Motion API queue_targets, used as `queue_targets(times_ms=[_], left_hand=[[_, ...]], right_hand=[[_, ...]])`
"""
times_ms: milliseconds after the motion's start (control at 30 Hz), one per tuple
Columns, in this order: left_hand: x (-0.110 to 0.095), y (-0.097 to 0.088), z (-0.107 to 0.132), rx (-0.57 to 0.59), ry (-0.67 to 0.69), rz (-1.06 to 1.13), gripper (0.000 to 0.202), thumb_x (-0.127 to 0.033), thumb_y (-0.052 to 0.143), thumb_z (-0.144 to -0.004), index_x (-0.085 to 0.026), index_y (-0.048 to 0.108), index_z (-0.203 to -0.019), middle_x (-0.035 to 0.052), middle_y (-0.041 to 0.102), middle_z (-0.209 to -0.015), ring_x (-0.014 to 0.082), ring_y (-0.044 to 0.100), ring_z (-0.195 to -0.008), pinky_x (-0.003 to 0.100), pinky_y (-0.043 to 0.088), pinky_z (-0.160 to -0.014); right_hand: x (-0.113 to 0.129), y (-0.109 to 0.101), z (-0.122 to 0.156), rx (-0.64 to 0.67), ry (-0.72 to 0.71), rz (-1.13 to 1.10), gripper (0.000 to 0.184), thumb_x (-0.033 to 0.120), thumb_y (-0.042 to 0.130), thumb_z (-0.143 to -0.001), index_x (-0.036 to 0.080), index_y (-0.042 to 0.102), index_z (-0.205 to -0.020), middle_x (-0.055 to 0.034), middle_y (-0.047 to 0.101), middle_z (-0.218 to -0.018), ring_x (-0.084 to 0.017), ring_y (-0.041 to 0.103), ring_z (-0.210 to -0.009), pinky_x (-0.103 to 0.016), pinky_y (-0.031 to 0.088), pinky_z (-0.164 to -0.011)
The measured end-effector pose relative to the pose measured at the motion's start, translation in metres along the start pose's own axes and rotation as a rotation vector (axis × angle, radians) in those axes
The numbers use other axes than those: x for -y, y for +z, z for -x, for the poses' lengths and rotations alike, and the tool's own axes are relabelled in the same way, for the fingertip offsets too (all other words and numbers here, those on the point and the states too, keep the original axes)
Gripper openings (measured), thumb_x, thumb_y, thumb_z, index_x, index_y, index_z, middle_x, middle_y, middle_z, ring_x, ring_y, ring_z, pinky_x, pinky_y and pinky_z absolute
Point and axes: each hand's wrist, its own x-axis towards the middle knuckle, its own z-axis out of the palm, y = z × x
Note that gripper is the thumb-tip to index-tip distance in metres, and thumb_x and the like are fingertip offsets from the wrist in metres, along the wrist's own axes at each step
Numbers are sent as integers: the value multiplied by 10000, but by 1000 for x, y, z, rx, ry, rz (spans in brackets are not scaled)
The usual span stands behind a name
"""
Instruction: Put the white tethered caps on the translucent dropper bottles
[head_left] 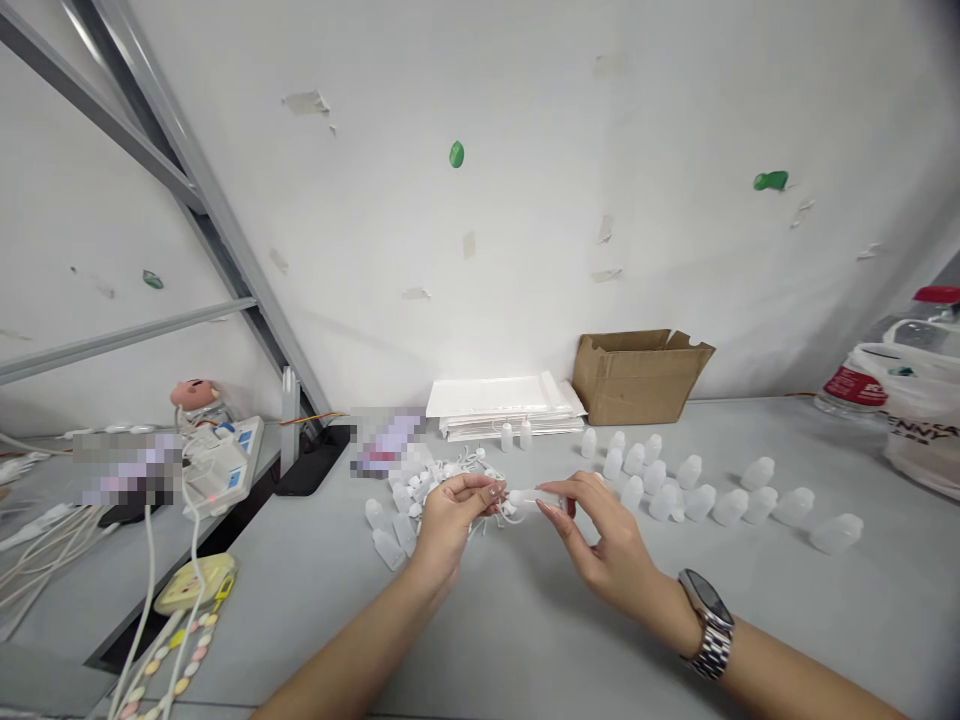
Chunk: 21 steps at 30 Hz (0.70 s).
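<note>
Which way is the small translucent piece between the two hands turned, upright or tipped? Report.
Tipped: the small translucent piece lies roughly level, its length running sideways between the left hand and the right hand.

Box [637, 385] at back of table [495, 640]. In front of it, slightly left: right hand [607, 540] pinching small bottle [531, 496], left hand [448, 518] at one end. White cords [474, 458] box's front-left, loose bottles [730, 508] front to front-right, envelopes [502, 400] just left.
</note>
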Motion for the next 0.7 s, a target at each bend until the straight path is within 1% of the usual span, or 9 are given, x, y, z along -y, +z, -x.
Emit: queue_targets(times_ms=[167,300,400,500,600,700], left_hand=[[2,0,1,8,0,-16,195,-251,767,-527,-136,664,-646,9,661,-590,79,544,-527,209,431,-577],[-1,-2,0,1,25,-51,189,-267,750,-555,-136,663,-660,19,672,-643,80,549,-548,208,432,-594],[-6,-1,-1,-4,87,-106,222,-328,693,-635,-143,662,-754,30,677,-700,94,563,-589,218,437,-613],[-10,-1,-1,-27,190,-179,273,-409,597,-719,-160,646,-819,26,659,-720,119,580,-664,217,434,-605],[-12,-1,0,4,237,-270,284,-435,565,-737,-165,644,-774,18,635,-704,131,577,-692,219,428,-606],[-11,-1,1,50,251,-308,255,-414,587,-722,-165,644,-732,12,620,-684,132,567,-680,225,424,-614]], right_hand=[[0,5,5,17,59,-42,142,202,438,-870,160,527,-972,-46,538,-736,-167,498,-678,-318,426,-636],[-2,8,5,48,163,-98,171,245,426,-878,178,529,-997,-51,572,-794,-172,535,-728,-311,443,-669],[-4,7,1,58,270,-177,173,288,436,-875,194,545,-973,-36,590,-793,-165,556,-719,-295,450,-669],[-5,5,-4,18,353,-255,174,315,442,-874,202,551,-950,-28,598,-794,-159,564,-727,-282,452,-676],[-6,6,-5,2,385,-282,180,330,450,-869,206,552,-949,-26,603,-806,-155,565,-732,-276,452,-682],[-6,5,-4,15,385,-278,185,335,449,-869,207,554,-952,-27,612,-822,-153,569,-732,-277,455,-688]])
